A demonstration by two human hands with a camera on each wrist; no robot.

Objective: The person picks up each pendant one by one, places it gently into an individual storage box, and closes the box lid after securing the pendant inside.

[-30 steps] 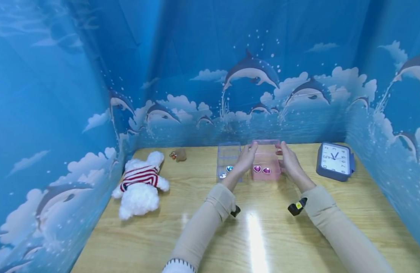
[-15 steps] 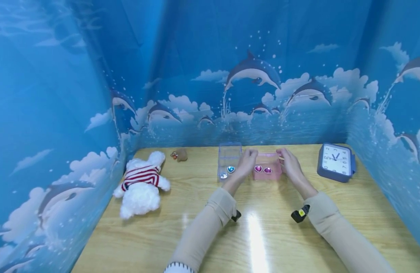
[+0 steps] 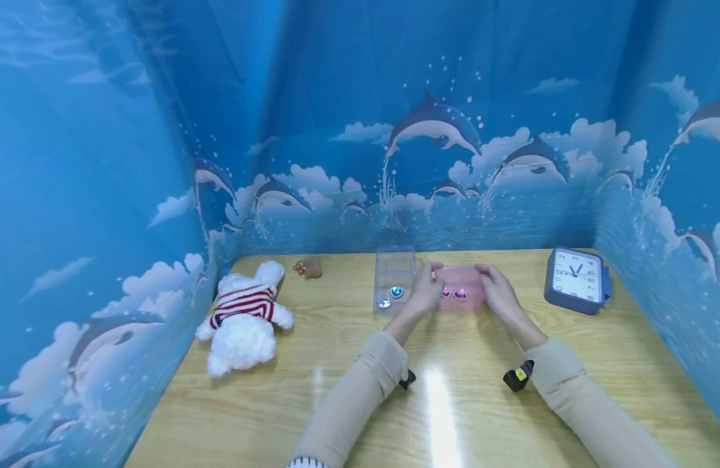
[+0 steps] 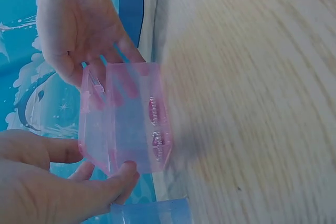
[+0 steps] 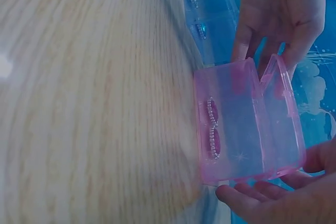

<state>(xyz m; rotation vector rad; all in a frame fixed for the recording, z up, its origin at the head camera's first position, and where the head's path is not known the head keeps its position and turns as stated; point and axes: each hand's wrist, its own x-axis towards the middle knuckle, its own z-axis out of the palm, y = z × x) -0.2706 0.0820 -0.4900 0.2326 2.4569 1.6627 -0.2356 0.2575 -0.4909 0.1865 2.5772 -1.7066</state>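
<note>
A clear pink plastic box (image 3: 461, 279) stands on the table between both hands, its lid (image 5: 285, 129) tilted and partly closed over it. Two pink rhinestone-edged gems (image 3: 461, 294) lie inside. My left hand (image 3: 424, 292) grips the box's left side, thumb against the wall and a finger at the lid. On the other side my right hand (image 3: 503, 300) holds it, with fingers along the wall (image 5: 247, 191) and the thumb up by the lid. Beside the left hand lies an opened clear blue box (image 3: 395, 262) holding a blue gem (image 3: 397, 292) and a paler one (image 3: 385, 303).
At the left of the wooden table (image 3: 453, 429) lies a white plush toy (image 3: 243, 318) in a striped shirt. A small brown item (image 3: 312, 267) with orange beads sits near the back edge. A square blue clock (image 3: 576, 279) stands at right. Dolphin-print curtains (image 3: 336, 97) enclose the table.
The pink box's raised lid has swung forward and down over the gems. Both hands have moved with it, their fingertips coming toward the front.
</note>
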